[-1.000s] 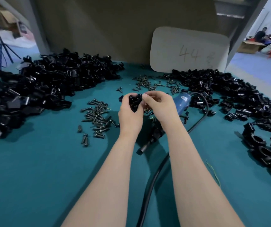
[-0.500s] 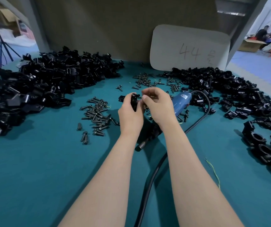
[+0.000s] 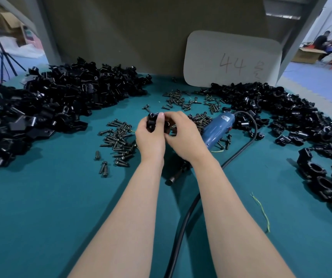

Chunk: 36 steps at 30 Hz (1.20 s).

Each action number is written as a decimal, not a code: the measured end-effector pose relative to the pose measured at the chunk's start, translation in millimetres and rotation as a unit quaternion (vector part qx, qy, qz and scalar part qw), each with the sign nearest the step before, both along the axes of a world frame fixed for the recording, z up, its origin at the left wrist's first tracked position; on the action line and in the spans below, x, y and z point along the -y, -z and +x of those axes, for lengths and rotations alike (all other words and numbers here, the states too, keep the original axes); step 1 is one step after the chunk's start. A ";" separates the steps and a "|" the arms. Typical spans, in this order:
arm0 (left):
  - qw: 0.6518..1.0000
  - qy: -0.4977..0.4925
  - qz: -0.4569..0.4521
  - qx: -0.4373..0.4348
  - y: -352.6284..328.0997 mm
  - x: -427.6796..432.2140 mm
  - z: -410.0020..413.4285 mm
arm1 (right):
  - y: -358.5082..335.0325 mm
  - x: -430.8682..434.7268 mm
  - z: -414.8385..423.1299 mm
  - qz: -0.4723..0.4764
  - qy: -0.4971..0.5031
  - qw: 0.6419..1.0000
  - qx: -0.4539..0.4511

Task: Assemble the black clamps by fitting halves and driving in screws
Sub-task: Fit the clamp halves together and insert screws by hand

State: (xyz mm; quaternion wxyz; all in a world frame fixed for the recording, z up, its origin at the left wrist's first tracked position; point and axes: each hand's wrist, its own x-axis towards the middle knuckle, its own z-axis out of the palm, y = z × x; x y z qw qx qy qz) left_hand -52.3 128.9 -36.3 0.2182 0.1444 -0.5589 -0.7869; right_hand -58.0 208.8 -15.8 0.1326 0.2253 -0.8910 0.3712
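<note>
Just left of the blue electric screwdriver (image 3: 218, 127), the left hand (image 3: 151, 142) pinches a black clamp half (image 3: 152, 121) in its grip. The right hand (image 3: 183, 139) curls its grip onto the other side. The piece looks light, rigid and smooth, so its flat outer faces are probably the best hold.

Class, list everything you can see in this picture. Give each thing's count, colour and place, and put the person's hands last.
Table: one, teal, beneath everything.
Left pile: many clamp halves, black, rear left.
Right pile: many clamp parts, black, rear right.
Ring clamps: several, black, right edge.
Screws: many, dark, scattered left of and beyond the hands.
Power screwdriver: one, blue, right of the hands.
Cable: one, black, running to the near edge.
Card: one, pale, marked 44, at the back.
Wire scrap: one, yellow-green, near right.
Held clamp: one, black, between the hands.
Left hand: grips the clamp.
Right hand: pinches it.
</note>
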 end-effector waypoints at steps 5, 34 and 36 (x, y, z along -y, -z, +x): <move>0.994 0.057 0.088 0.006 -5.0 -2.4 0.7 | -0.2 -3.0 -1.4 -0.116 0.045 0.992 0.025; 0.996 0.068 -0.052 -0.008 -1.4 -5.6 0.4 | 8.0 1.1 -1.0 -0.159 0.064 0.985 0.010; 0.996 0.066 -0.058 -0.008 -0.8 -4.9 0.1 | 8.0 1.2 -1.1 -0.157 0.065 0.985 0.010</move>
